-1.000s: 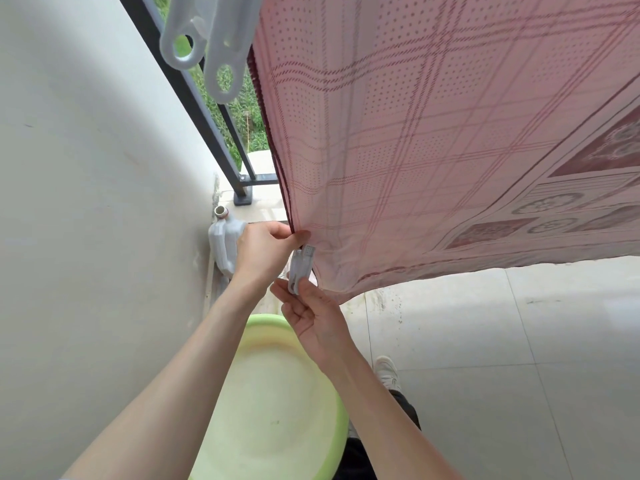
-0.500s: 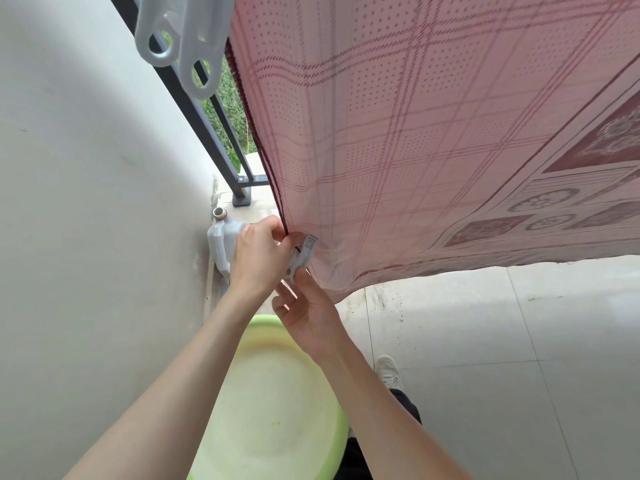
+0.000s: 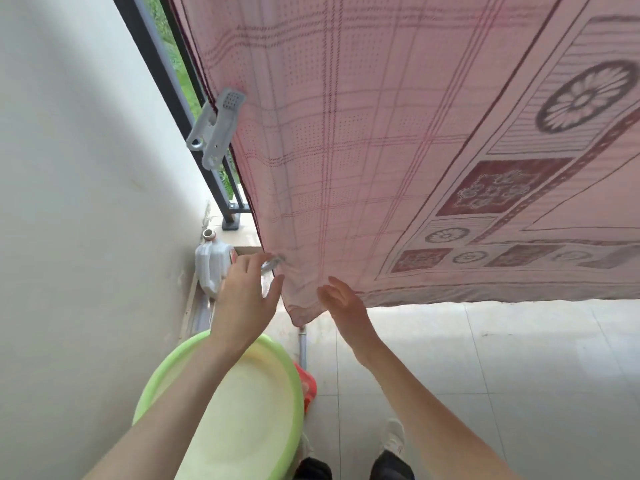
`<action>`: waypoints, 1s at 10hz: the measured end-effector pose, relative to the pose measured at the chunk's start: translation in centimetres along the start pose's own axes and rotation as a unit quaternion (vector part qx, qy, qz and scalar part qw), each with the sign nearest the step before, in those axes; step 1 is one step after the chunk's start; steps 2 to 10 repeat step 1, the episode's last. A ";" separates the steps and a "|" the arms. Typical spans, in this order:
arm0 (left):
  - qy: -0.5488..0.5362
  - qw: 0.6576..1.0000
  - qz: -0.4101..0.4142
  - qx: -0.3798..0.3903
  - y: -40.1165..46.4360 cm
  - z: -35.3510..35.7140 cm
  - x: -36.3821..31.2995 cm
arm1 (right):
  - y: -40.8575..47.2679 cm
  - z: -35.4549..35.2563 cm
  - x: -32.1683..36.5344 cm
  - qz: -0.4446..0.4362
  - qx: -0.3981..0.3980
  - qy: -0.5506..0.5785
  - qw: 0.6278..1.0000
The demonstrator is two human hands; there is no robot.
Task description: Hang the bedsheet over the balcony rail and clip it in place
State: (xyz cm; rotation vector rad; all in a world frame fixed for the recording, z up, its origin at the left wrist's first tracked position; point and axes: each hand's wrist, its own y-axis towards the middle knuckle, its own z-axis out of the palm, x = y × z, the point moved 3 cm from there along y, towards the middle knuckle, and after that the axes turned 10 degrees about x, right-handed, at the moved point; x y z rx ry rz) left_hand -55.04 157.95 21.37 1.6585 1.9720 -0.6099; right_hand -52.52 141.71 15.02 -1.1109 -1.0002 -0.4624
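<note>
- Left hand [image 3: 242, 299]: fingers are spread, nothing is held; a blurred small clip [image 3: 273, 263] is seen just beyond the fingertips.
- Right hand [image 3: 341, 303]: fingers are relaxed open beside the bedsheet [image 3: 381, 150] corner.

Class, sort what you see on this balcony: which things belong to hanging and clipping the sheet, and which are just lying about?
Belongs to the job:
bedsheet
balcony rail
large grey clip
small clip
left hand
right hand

Just lying about:
green basin
white plastic jug
orange item
</note>
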 end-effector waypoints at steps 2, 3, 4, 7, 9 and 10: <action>0.074 0.994 0.076 0.042 -1.0 -0.6 -5.1 | -3.2 -4.0 3.7 -0.040 0.010 -0.212 0.976; 0.074 0.994 0.076 0.042 -1.0 -0.6 -5.1 | -3.2 -4.0 3.7 -0.040 0.010 -0.212 0.976; 0.074 0.994 0.076 0.042 -1.0 -0.6 -5.1 | -3.2 -4.0 3.7 -0.040 0.010 -0.212 0.976; 0.074 0.994 0.076 0.042 -1.0 -0.6 -5.1 | -3.2 -4.0 3.7 -0.040 0.010 -0.212 0.976; 0.074 0.994 0.076 0.042 -1.0 -0.6 -5.1 | -3.2 -4.0 3.7 -0.040 0.010 -0.212 0.976; 0.074 0.994 0.076 0.042 -1.0 -0.6 -5.1 | -3.2 -4.0 3.7 -0.040 0.010 -0.212 0.976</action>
